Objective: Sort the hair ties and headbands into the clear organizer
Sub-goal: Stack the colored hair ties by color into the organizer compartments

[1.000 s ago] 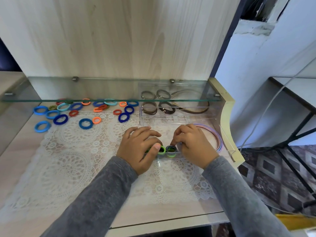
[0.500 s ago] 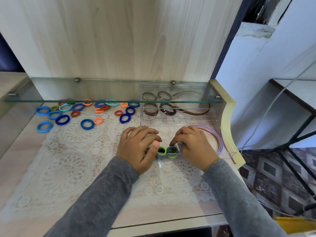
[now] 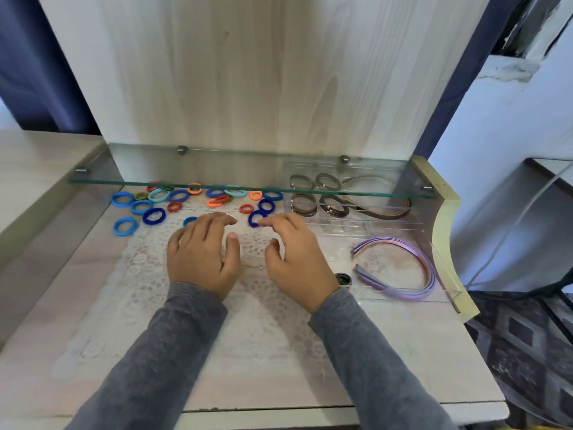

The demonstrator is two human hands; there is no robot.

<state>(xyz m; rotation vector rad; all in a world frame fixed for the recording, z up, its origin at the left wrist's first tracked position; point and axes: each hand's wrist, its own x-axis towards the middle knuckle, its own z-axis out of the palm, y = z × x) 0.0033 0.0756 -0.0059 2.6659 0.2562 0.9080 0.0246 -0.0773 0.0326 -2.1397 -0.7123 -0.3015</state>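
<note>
Several loose hair ties in blue, teal, orange and red (image 3: 153, 215) lie at the back left of the desk. My left hand (image 3: 201, 252) hovers over the lace mat with relaxed fingers, its fingertips above a blue tie (image 3: 189, 221). My right hand (image 3: 294, 256) is spread too, and its fingertips touch a dark blue tie (image 3: 255, 218). The clear organizer (image 3: 372, 226) stands to the right. It holds brown ties (image 3: 304, 204), a brown headband (image 3: 387, 212), pink and purple headbands (image 3: 403, 268) and a green tie (image 3: 342, 278) half hidden by my right wrist.
A glass shelf (image 3: 217, 184) runs low across the back, above the far ties and the organizer's rear compartments. A white lace mat (image 3: 139, 274) covers the desk's middle. The desk ends at a raised cream edge (image 3: 446, 218) on the right.
Both hands have left the green ties in the organizer's front compartment and moved up and away toward the loose ties. The camera has tilted along with them.
</note>
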